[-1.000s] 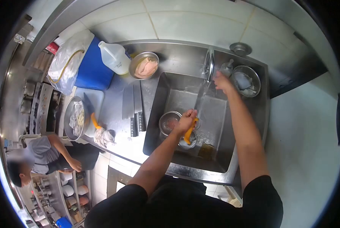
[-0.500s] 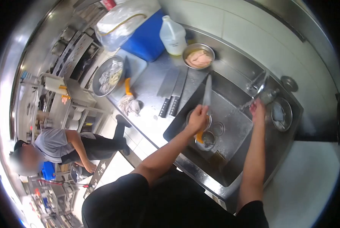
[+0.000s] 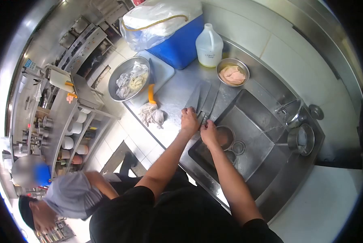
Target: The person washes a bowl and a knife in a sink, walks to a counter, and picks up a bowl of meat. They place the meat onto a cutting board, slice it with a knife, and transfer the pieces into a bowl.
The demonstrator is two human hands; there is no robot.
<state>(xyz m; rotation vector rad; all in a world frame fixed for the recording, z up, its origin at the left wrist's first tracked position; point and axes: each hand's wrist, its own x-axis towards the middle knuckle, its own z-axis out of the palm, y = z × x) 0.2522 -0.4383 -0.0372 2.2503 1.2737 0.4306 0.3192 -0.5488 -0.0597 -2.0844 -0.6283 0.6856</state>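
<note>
A: The left hand (image 3: 189,121) first: we see its fingers bent and slightly parted, touching the base of a knife (image 3: 193,99) on the steel counter (image 3: 177,93).

B: And the right hand (image 3: 208,131) is half curled at the dark handles (image 3: 205,116) of two broader blades (image 3: 208,99) just beside it.

A: Does either grip?

B: We can't tell. The fingers cover what they touch; the first knife's handle is hidden altogether.

A: Below, the right forearm partly hides the metal bowl (image 3: 226,135) in the sink (image 3: 262,162), and the blades' edges run together for us.

B: Both arms reach forward and converge by the sink's left rim, backs of the hands up, hands nearly touching.
</note>
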